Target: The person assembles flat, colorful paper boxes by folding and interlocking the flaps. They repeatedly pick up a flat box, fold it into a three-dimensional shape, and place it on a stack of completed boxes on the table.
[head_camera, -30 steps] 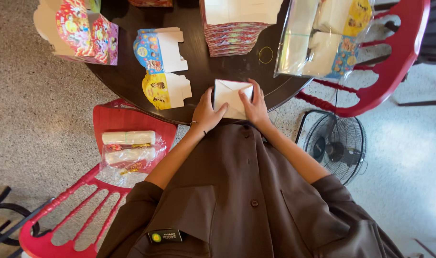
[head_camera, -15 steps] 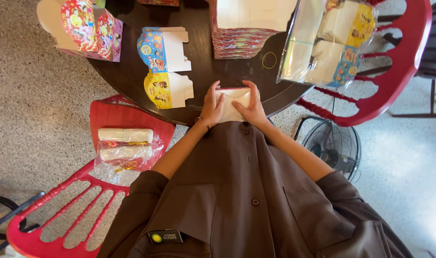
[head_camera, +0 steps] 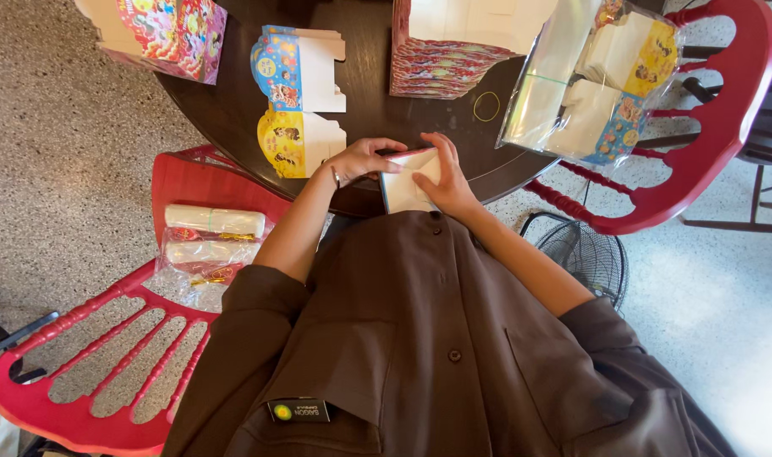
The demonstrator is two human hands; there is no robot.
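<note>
Both of my hands hold a small cardboard box [head_camera: 407, 182], white inside with a red edge, at the near rim of the round dark table [head_camera: 233, 106]. My left hand [head_camera: 360, 158] grips its upper left side with fingers curled over the top. My right hand [head_camera: 445, 178] presses on its right side. Two folded boxes lie just left of my hands: a yellow one [head_camera: 301, 144] and a blue one [head_camera: 297, 68] behind it.
A stack of flat colourful boxes [head_camera: 445, 51] and a rubber band [head_camera: 487, 106] lie further back. A clear bag of flat boxes [head_camera: 589, 80] rests on a red chair [head_camera: 724, 110] at right. Another red chair [head_camera: 107, 338] at left holds wrapped rolls [head_camera: 208, 245]. A fan [head_camera: 580, 254] stands on the floor.
My hands have gone from pressing the white sheet flat to holding it up as a folded box. My left hand now curls over its top edge.
</note>
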